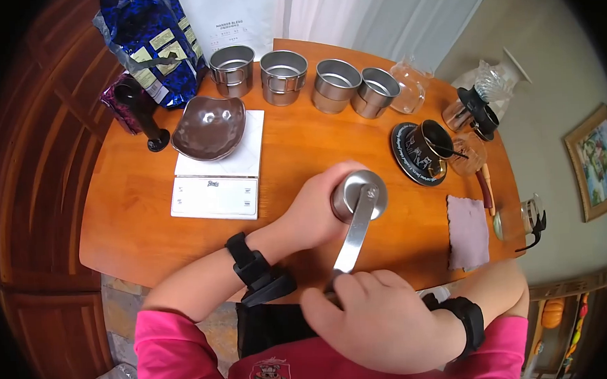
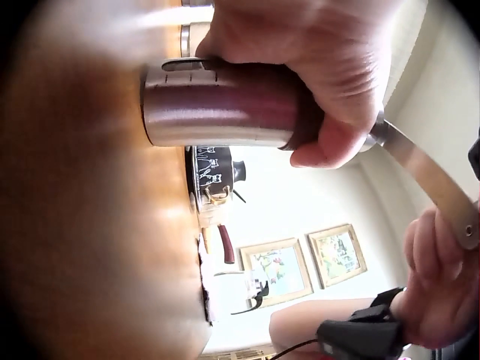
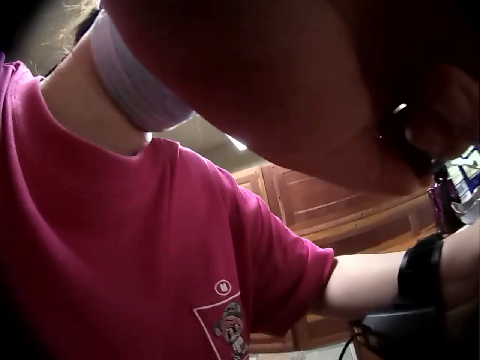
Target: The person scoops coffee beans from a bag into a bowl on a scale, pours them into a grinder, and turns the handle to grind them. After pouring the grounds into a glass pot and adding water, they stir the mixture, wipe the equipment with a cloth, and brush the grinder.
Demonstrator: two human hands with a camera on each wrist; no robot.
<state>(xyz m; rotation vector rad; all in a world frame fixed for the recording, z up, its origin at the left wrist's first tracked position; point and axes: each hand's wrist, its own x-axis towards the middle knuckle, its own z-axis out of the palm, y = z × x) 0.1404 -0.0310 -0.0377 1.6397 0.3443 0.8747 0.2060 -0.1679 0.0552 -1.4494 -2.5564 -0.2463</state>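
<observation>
Left hand wraps grinder body, upright on table near centre | right hand grips crank handle at near edge | scale left of grinder

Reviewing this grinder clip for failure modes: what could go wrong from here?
1. The left hand alone steadies the grinder, which stands on bare table; cranking force could tip or slide it.
2. The right hand holds the crank handle at the table's near edge, so a slip might pull the grinder off toward the person.
3. The cup on its saucer sits close on the right; a wide swing could possibly clip it.
</observation>
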